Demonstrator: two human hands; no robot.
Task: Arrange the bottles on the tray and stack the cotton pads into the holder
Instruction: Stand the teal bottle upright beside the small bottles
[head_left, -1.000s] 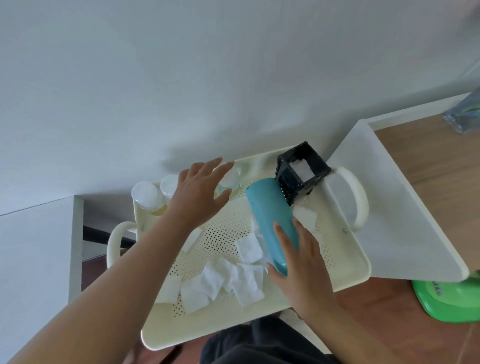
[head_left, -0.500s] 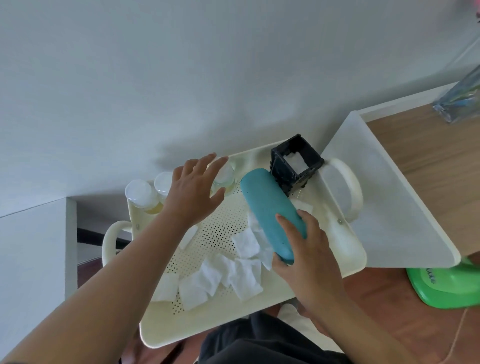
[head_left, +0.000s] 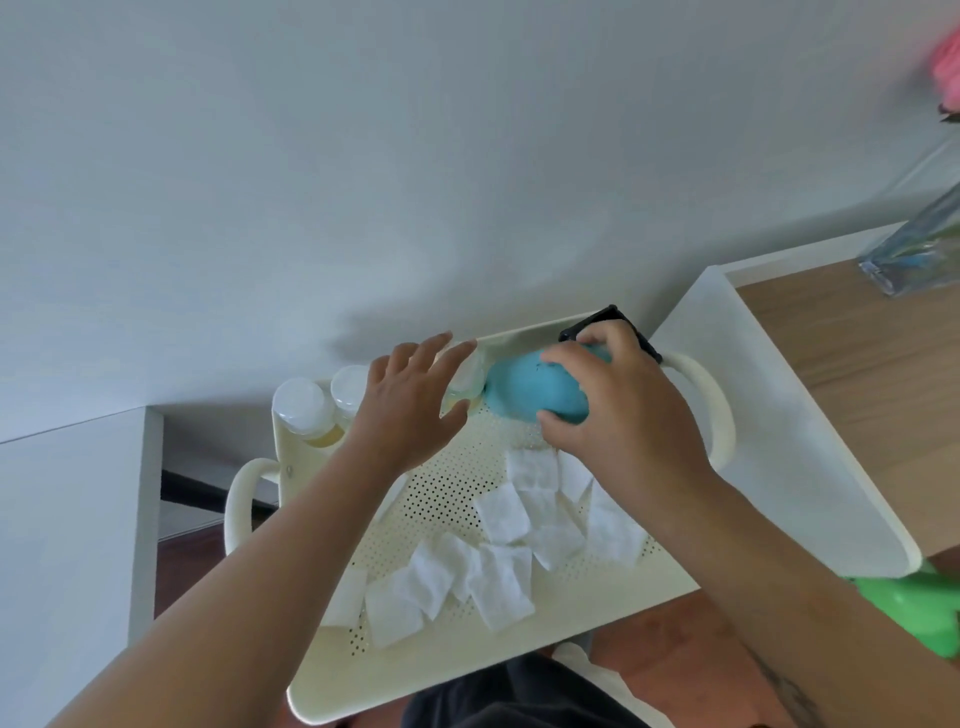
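Observation:
A cream perforated tray (head_left: 519, 670) with looped handles holds everything. My right hand (head_left: 618, 415) grips a teal bottle (head_left: 530, 387) near the tray's back edge, in front of the black square pad holder (head_left: 597, 319), which my hand mostly hides. My left hand (head_left: 410, 410) hovers with fingers spread, just left of the teal bottle and over a small clear bottle (head_left: 462, 384). Two white-capped bottles of yellow liquid (head_left: 306, 410) stand in the back left corner. Several white cotton pads (head_left: 498, 566) lie scattered across the tray floor.
A white wall runs directly behind the tray. A white-edged wooden table (head_left: 852, 364) stands to the right with a clear glass vase (head_left: 919, 249) on it. A green object (head_left: 924, 608) lies low at the right. A white cabinet (head_left: 67, 545) is on the left.
My right hand has carried the teal bottle from the middle of the tray back toward the holder and now covers the holder. The left hand stays spread near the back bottles.

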